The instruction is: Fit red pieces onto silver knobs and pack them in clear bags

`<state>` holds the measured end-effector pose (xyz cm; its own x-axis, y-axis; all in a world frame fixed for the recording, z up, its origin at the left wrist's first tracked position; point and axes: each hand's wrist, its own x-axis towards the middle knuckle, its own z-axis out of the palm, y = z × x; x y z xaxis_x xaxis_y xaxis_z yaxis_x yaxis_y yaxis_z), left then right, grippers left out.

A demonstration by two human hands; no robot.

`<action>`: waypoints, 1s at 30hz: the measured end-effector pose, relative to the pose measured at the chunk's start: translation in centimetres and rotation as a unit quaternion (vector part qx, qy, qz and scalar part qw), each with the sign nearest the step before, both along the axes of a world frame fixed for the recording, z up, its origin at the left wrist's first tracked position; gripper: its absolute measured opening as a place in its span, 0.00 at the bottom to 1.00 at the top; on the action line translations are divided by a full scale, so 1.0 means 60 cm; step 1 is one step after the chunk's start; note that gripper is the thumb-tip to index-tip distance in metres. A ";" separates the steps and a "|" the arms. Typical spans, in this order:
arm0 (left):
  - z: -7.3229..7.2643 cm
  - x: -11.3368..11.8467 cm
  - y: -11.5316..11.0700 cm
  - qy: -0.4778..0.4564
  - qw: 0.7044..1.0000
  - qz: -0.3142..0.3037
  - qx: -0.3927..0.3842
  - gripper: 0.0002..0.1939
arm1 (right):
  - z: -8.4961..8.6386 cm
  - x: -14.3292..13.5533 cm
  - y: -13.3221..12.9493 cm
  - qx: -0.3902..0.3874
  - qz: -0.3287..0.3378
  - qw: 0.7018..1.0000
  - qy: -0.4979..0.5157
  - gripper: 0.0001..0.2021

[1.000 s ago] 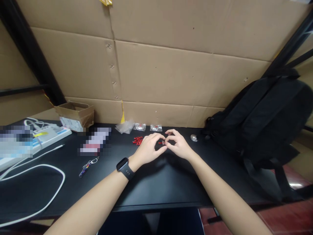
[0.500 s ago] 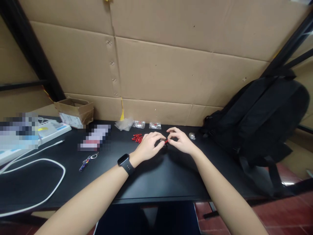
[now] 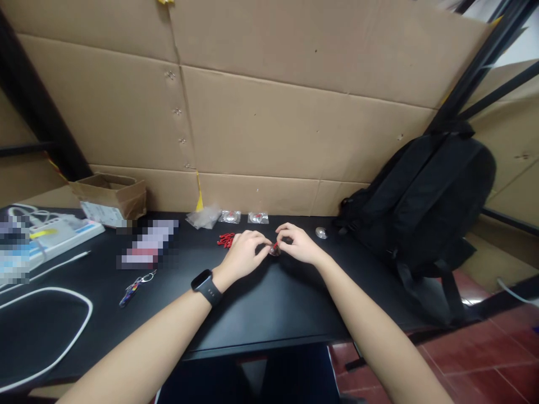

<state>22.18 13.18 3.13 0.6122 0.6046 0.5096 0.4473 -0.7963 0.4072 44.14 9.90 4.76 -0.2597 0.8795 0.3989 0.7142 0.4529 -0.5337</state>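
My left hand [image 3: 247, 252], with a dark watch [image 3: 206, 285] on its wrist, is closed in a pinch on a small, shiny round piece [image 3: 273, 252]. A short red cord [image 3: 275, 245] comes up from that piece, and the thumb and fingertips of my right hand [image 3: 297, 244] are closed on it. Fingers partly hide both. Left of my left hand lies a bunch of red cords [image 3: 225, 240]. Beyond my right hand a clear round piece [image 3: 321, 232] rests on the black table [image 3: 269, 314].
Two clear packets [image 3: 230, 216] [image 3: 258, 217] and crumpled clear bags [image 3: 204, 217] lie by the cardboard wall. A keychain [image 3: 135, 287], blurred flat item [image 3: 149, 244], open cardboard box [image 3: 110, 197], power strip [image 3: 90, 230] and white cable [image 3: 89, 311] are left. A black backpack [image 3: 429, 202] stands right.
The whole view has shifted, so the scene appears further left. My hands keep their pinch close together, and the shiny round piece with its red cord shows more clearly between them.
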 end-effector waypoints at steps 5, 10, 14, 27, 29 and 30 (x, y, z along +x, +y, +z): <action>0.012 -0.032 0.033 0.022 0.997 0.067 0.036 0.12 | -0.021 0.039 0.023 -0.021 -0.050 0.998 -0.003 0.05; 0.028 -0.100 0.087 0.085 0.994 0.066 0.011 0.10 | -0.038 0.066 0.039 -0.022 -0.087 0.996 -0.019 0.05; 0.040 -0.134 0.100 0.123 0.987 0.063 -0.081 0.09 | -0.035 0.092 0.045 -0.008 -0.094 0.994 -0.047 0.06; 0.026 -0.085 0.042 0.221 0.958 0.171 -0.063 0.10 | -0.043 0.255 0.030 -0.082 -0.296 0.946 -0.100 0.24; 0.024 -0.087 0.043 0.212 0.960 0.165 -0.072 0.09 | -0.047 0.256 0.034 -0.084 -0.288 0.949 -0.093 0.22; 0.024 -0.089 0.045 0.207 0.963 0.157 -0.075 0.09 | -0.048 0.256 0.035 -0.084 -0.286 0.950 -0.091 0.22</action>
